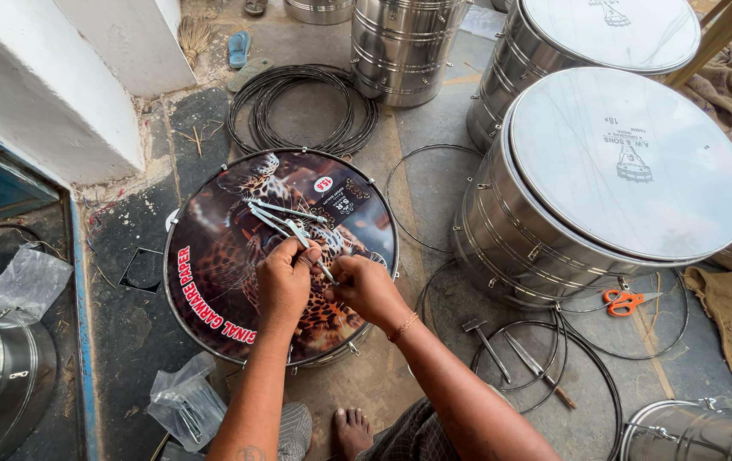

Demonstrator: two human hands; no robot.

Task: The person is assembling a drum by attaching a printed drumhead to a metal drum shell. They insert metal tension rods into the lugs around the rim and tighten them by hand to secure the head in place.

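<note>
Gripping a bundle of thin metal hooks (285,220), the left hand (285,282) is closing in a fist around their lower ends, and the hooks are fanning out toward eleven o'clock over the drum (212,282); the right hand (366,288) is sitting just beside it at three o'clock, its fingertips pinching a single hook from the same bundle; both hands are hovering over the printed drumhead, which is showing a leopard picture with red lettering along its rim; the drum is lying flat on the stone floor (434,188) in the middle of the view, directly ahead of the person's bare foot (353,431) at six o'clock.

Lying at twelve o'clock from the drum is a coil of black wire rings (255,111); more thin rings are resting on the floor at three and four o'clock; inside those rings a small hammer (484,341) and a second tool with a wooden handle (537,367) are lying side by side; orange-handled scissors (626,300) are lying further out at three o'clock, just beside a big steel drum with a plain pale head (631,162); more steel drums are standing beyond it toward one o'clock; two clear plastic bags (182,401) are lying at seven and nine o'clock, the nearer one holding more metal parts.
</note>
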